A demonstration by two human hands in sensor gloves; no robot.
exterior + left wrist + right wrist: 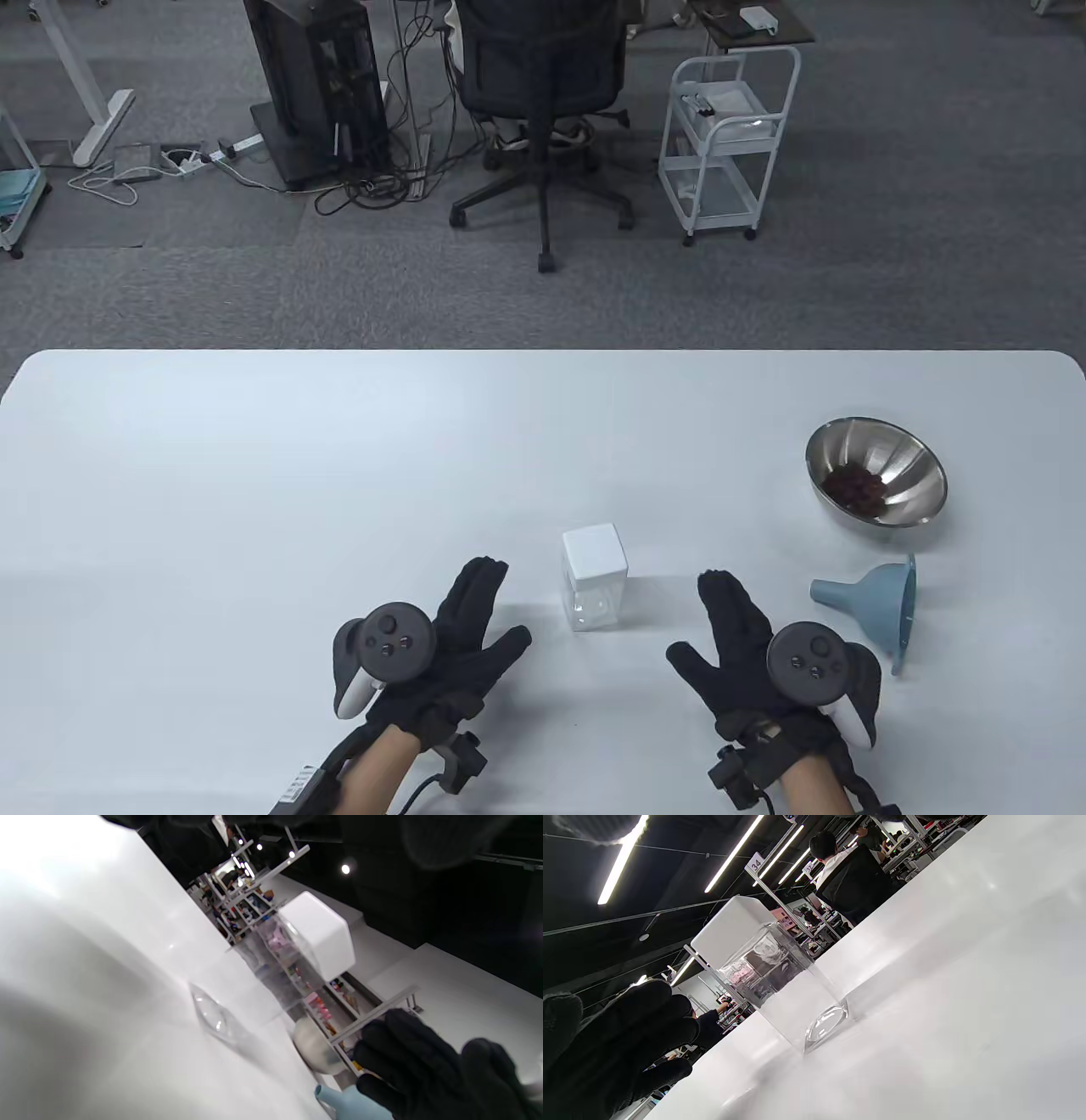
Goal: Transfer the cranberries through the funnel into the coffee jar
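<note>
I am holding my left hand [450, 645] and right hand [747, 654] flat and spread over the white bench [254, 475], gripping nothing. The lidded clear coffee jar [594, 577] is standing upright between them. The blue funnel [874, 607] is lying beside my right hand, near the steel bowl [912, 475] holding cranberries [857, 486].
</note>
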